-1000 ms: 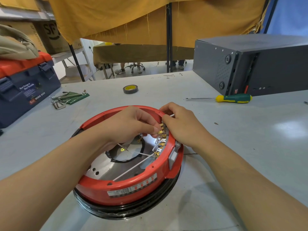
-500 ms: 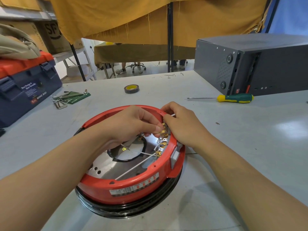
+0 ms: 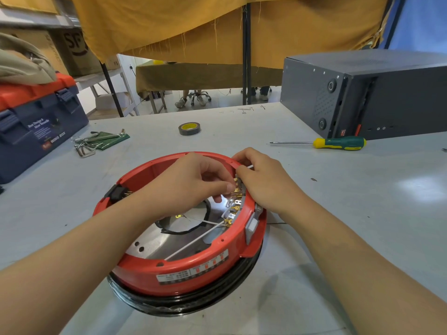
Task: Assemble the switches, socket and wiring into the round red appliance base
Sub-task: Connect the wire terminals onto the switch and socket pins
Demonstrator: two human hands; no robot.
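1. Little has moved since the earlier frames: both hands stay at the same spot on the far right inner wall of the base (image 3: 183,274), and only the view has shifted slightly.
2. Left hand (image 3: 191,187) reaches in over the rim, its fingertips pinched on a brass terminal (image 3: 235,188) at the top of the switch row.
3. Right hand (image 3: 263,182) curls over the rim from outside, fingers bracing the wall behind that terminal; what its fingertips hold is hidden.
4. Base sits on the counter (image 3: 338,189) in front of the person, open side up; the socket (image 3: 117,193) is on its left wall, and white wires (image 3: 193,241) cross the metal plate to the lower terminals.
5. To seat the connector well, I would push it straight along the tab, not at an angle, with the right hand taking the counter-force so the switch does not pop out of the wall.
6. Main risk, in my judgement: bending a neighbouring tab or pulling on the thin wires already attached.
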